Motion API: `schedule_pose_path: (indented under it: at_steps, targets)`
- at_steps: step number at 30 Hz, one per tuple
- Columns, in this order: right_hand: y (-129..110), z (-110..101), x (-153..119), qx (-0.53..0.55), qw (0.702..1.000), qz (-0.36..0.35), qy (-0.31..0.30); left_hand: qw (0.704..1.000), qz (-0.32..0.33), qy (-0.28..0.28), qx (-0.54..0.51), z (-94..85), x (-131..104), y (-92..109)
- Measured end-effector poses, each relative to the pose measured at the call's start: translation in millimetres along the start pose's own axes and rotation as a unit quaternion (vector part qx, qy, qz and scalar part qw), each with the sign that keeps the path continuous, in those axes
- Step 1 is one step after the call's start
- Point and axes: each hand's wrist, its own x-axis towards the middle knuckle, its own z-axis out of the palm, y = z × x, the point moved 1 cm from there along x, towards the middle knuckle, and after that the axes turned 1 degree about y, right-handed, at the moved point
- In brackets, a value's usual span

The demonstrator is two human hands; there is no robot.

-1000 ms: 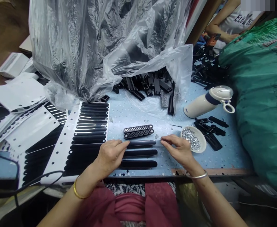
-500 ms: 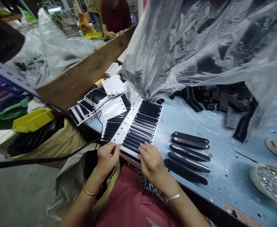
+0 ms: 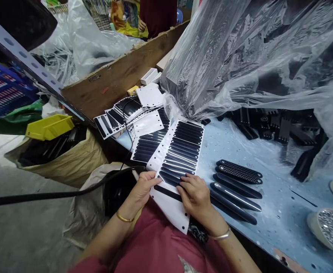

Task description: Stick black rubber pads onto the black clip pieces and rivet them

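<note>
A white backing sheet of long black stickers lies across the table edge, its lower end hanging down towards my lap. My left hand pinches the sheet's left edge between thumb and fingers. On the opposite side, my right hand has curled fingers pressed on the sheet by the right ends of the stickers. Between both hands runs a single black sticker, with bare white backing below it. Right of the sheet lie several long black handle-like pieces; the two farthest show a diamond pattern with a hole at each end.
More sticker sheets are piled behind to the left, near a wooden board. Clear plastic drapes over black parts. A bowl of small shiny metal pieces stands right. A black hose crosses left, below a yellow bin.
The sheet has been drawn towards me, so its bare white end now hangs over the table edge. Both hands remain at its sides. The whole view has shifted slightly.
</note>
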Motion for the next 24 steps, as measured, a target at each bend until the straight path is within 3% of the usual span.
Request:
schedule_pose_path:
  at_steps: [5, 10, 18, 24]
  targets:
    - [-7, 17, 22, 0.057, 0.998, -0.001, -0.002, 1.000, 0.016, 0.013, -0.014, 4.1, -3, 1]
    - [-1, 29, 34, 0.175, 0.982, 0.067, 0.000, 0.999, 0.036, 0.011, -0.017, 14.2, 1, 6]
    - [5, 29, 36, 0.321, 0.927, 0.192, 0.012, 0.999, 0.026, -0.023, -0.034, 19.9, 4, 8]
    - [7, 26, 35, 0.411, 0.855, 0.313, 0.058, 1.000, 0.000, 0.009, -0.021, 12.4, 6, 10]
